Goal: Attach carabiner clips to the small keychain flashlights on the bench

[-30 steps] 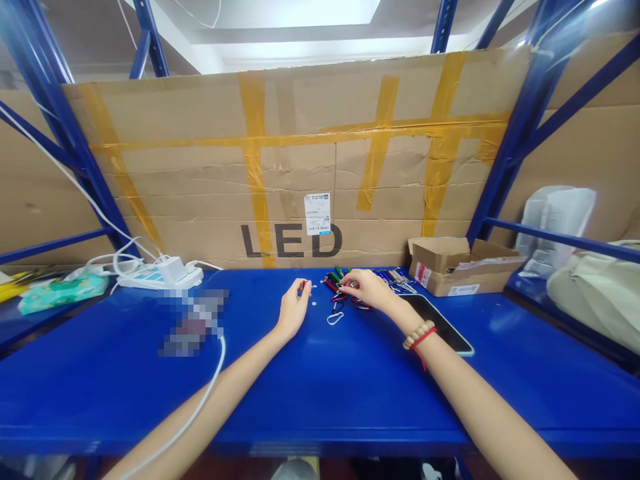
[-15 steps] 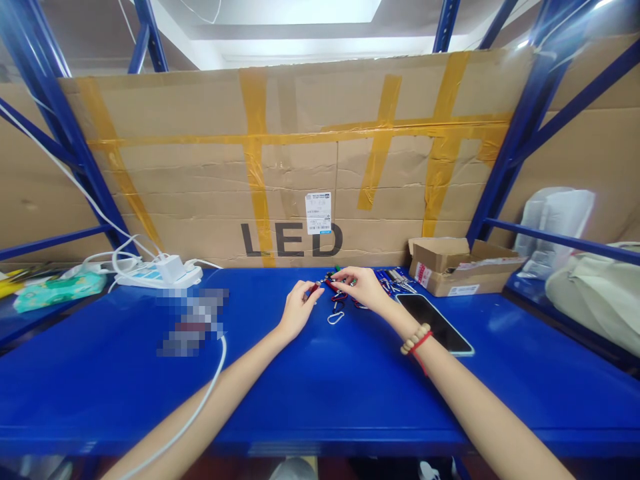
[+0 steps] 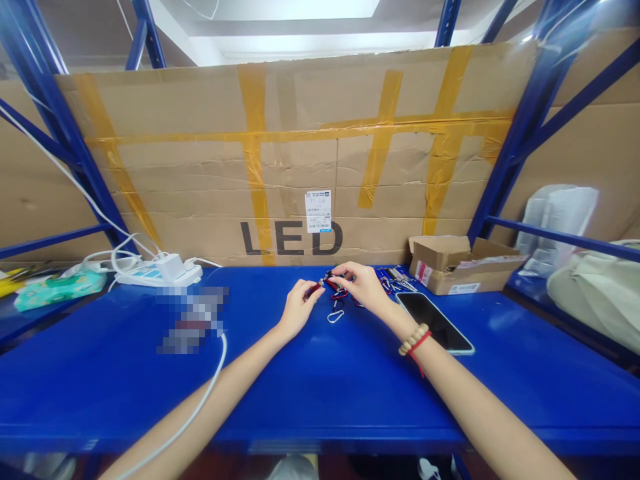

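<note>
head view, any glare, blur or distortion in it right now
In the head view, glare hazes the right post near its top, and the ceiling is blown out; in the head view, a pixelated patch masks part of the table; in the head view, the red piece in the left hand is too small and soft for detail.

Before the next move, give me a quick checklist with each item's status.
1. Left hand has hold of the red piece: ok.
2. Right hand has a firm grip: cannot tell, its fingers hide it.
3. Silver clip in plain sight on the blue table: ok.
4. Phone untouched by the right forearm: cannot tell; they overlap in view.
5. Left forearm unobstructed: not ok, the white cable crosses it in view.
</note>
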Available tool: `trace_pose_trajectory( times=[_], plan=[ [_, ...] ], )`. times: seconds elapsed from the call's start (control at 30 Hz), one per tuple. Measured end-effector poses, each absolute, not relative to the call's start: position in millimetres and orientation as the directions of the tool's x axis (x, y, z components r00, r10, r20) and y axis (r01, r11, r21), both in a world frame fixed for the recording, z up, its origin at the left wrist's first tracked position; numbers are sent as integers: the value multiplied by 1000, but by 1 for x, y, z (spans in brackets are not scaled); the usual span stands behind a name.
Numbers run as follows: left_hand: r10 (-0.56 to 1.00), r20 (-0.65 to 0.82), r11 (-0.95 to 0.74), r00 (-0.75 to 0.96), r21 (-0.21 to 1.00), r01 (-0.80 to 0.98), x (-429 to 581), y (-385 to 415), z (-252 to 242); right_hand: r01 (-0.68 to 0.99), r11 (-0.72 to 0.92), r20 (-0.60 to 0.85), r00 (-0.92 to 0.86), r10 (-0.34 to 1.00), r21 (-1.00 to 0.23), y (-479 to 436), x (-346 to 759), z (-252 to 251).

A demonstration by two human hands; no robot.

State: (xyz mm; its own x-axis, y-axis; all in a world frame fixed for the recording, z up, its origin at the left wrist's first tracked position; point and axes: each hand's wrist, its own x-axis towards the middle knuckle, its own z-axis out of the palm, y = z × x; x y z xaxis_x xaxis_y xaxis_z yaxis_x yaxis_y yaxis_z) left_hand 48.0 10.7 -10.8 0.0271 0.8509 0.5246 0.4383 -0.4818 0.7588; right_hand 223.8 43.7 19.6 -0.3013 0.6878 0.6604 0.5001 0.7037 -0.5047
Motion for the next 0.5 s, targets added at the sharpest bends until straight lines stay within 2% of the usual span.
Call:
trace_pose_trajectory(
  times=[0.13, 0.5],
  plan=[
    [850, 526, -484, 24, 764, 426, 48, 10, -11, 540, 678, 620, -325, 714, -498, 40, 223, 21],
    [862, 506, -468, 38, 765, 443, 48, 11, -12, 535, 741, 637, -417, 649, -405, 38, 222, 22]
  ],
)
